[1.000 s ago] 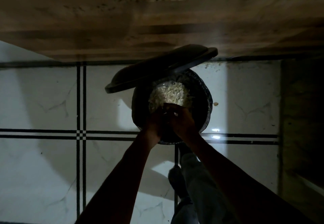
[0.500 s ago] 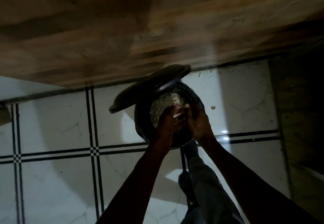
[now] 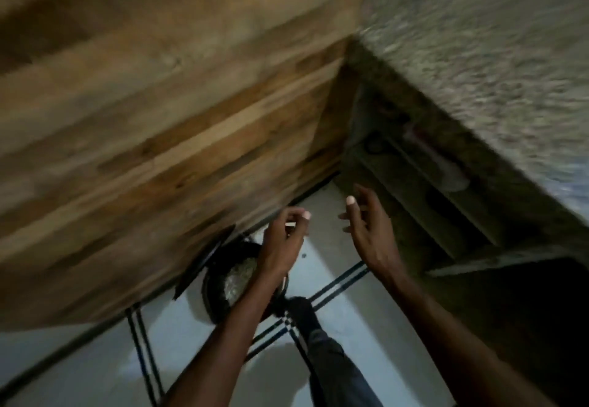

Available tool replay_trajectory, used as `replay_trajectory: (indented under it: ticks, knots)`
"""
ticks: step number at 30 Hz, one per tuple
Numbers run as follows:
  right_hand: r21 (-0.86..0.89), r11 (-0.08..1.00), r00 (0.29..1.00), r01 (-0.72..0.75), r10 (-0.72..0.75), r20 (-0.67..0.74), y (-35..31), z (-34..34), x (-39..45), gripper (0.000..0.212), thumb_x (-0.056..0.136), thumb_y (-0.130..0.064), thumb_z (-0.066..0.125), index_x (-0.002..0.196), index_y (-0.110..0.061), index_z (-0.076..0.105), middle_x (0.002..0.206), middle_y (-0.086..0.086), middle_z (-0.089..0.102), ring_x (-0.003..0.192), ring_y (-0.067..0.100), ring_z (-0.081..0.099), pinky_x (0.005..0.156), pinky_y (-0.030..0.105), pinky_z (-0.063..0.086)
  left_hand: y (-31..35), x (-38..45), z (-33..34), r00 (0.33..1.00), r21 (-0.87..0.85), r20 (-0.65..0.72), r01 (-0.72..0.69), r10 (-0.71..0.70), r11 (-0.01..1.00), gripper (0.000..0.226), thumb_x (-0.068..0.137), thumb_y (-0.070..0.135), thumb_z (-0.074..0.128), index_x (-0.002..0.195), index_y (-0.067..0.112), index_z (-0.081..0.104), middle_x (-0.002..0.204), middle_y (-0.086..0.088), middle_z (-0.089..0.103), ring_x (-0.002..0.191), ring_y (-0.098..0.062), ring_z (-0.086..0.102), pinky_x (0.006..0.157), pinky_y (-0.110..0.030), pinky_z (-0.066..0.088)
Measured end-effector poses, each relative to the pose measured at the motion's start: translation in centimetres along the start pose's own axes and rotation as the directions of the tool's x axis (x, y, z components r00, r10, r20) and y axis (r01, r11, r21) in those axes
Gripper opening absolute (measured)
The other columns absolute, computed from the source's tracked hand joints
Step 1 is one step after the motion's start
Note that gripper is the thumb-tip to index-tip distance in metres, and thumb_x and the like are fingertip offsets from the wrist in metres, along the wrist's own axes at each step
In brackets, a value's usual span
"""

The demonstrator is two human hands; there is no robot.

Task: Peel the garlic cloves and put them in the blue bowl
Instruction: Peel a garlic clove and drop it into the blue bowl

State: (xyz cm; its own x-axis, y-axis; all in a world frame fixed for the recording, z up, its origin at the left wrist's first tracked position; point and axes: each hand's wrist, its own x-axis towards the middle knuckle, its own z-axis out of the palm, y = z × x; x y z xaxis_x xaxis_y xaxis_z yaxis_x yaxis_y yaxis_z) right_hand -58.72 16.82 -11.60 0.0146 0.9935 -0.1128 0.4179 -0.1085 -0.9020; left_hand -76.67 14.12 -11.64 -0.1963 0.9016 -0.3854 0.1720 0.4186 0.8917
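A black bin (image 3: 213,292) stands on the floor against the wooden cabinet, its lid (image 3: 204,264) tipped up. Pale garlic peels (image 3: 239,276) fill it. My left hand (image 3: 282,241) hovers above the bin's right rim with its fingers loosely curled; I see nothing held in it, though the frame is blurred. To the right, my right hand (image 3: 366,228) is raised over the floor with fingers spread and empty. No garlic cloves or blue bowl are in view.
A wooden cabinet front (image 3: 159,119) fills the upper left. A speckled stone counter (image 3: 494,56) juts out at upper right with dark shelves (image 3: 430,202) beneath it. The white tiled floor (image 3: 344,304) has black lines. My trouser leg and foot (image 3: 322,343) stand beside the bin.
Both hands have lifted out of the bin and drawn apart. The view has swung right and up, bringing the counter and shelves into sight.
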Motion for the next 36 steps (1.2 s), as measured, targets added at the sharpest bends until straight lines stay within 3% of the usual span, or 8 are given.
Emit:
replay_trajectory:
  ticks: [4,10,16,19,23,25,31,36]
  knots:
    - [0.023,1.000,0.972,0.015,-0.009,-0.234,-4.4,-13.7,-4.9,0.050,0.107,-0.052,0.050,0.149,-0.025,0.049,0.133,-0.004,0.067,0.104,0.001,0.070,0.092,0.036,0.061,10.7,-4.4,6.8,0.968,0.013,0.150,-0.208,0.204,0.978,0.010,0.101,0.041,0.065,0.110,0.037,0.066,0.104,0.005,0.075,0.094,-0.012,0.073,0.083,-0.034,0.059]
    - [0.038,0.997,0.889,-0.063,0.073,-0.452,-4.9,-31.9,-12.4,0.047,0.106,-0.039,0.059,0.149,-0.020,0.050,0.121,-0.003,0.066,0.102,0.010,0.072,0.079,0.028,0.061,21.1,-11.9,22.4,0.834,-0.019,0.426,-0.378,0.349,0.926,0.008,0.101,0.031,0.068,0.108,0.032,0.064,0.108,-0.001,0.074,0.087,-0.015,0.075,0.079,-0.036,0.059]
    - [-0.003,0.978,0.743,-0.209,0.157,-0.651,0.7,-47.1,-21.5,0.053,0.105,-0.041,0.061,0.152,-0.019,0.046,0.126,-0.004,0.061,0.096,0.001,0.065,0.062,0.016,0.055,24.4,-19.8,38.3,0.647,0.060,0.677,-0.524,0.352,0.849,0.023,0.102,0.030,0.067,0.122,0.019,0.064,0.108,0.004,0.070,0.084,-0.010,0.075,0.084,-0.042,0.063]
    - [0.025,0.956,0.634,-0.294,0.214,-0.743,5.3,-54.0,-26.2,0.049,0.105,-0.037,0.064,0.147,-0.016,0.051,0.123,-0.001,0.062,0.089,-0.004,0.064,0.059,0.013,0.051,24.8,-23.1,46.5,0.554,0.063,0.762,-0.578,0.334,0.814,0.020,0.102,0.025,0.067,0.120,0.018,0.063,0.107,0.000,0.069,0.087,-0.017,0.076,0.085,-0.048,0.063]
    - [0.075,0.910,0.542,-0.408,0.307,-0.783,12.1,-61.6,-30.6,0.043,0.104,-0.033,0.064,0.142,-0.014,0.055,0.119,0.002,0.063,0.086,-0.003,0.062,0.063,0.018,0.049,24.3,-26.3,56.6,0.522,0.118,0.807,-0.603,0.278,0.789,0.021,0.101,0.021,0.068,0.120,0.012,0.065,0.104,-0.004,0.070,0.095,-0.026,0.073,0.086,-0.050,0.062]
    - [0.066,0.886,0.523,-0.459,0.330,-0.786,15.1,-64.7,-32.1,0.040,0.104,-0.027,0.064,0.141,-0.012,0.058,0.120,0.004,0.064,0.085,0.003,0.065,0.064,0.019,0.049,23.5,-27.1,60.8,0.518,0.172,0.824,-0.616,0.230,0.769,0.022,0.098,0.022,0.070,0.118,0.013,0.066,0.105,-0.004,0.071,0.097,-0.025,0.072,0.087,-0.051,0.062]
    - [-0.014,0.808,0.528,-0.589,0.371,-0.764,22.0,-72.1,-31.4,0.040,0.097,-0.004,0.061,0.137,-0.006,0.068,0.128,0.020,0.066,0.116,0.035,0.066,0.104,0.040,0.053,21.7,-27.8,68.2,0.501,0.283,0.846,-0.713,0.183,0.641,0.033,0.097,0.022,0.072,0.127,0.010,0.065,0.117,-0.006,0.067,0.100,-0.022,0.066,0.089,-0.042,0.058]
    - [-0.182,0.726,0.614,-0.663,0.387,-0.688,25.6,-74.8,-28.2,0.040,0.096,-0.003,0.062,0.135,-0.008,0.070,0.120,0.018,0.058,0.110,0.037,0.060,0.090,0.039,0.053,19.9,-26.1,69.4,0.468,0.309,0.871,-0.761,0.152,0.571,0.031,0.096,0.029,0.074,0.119,0.009,0.068,0.108,-0.006,0.071,0.095,-0.024,0.068,0.084,-0.038,0.056]
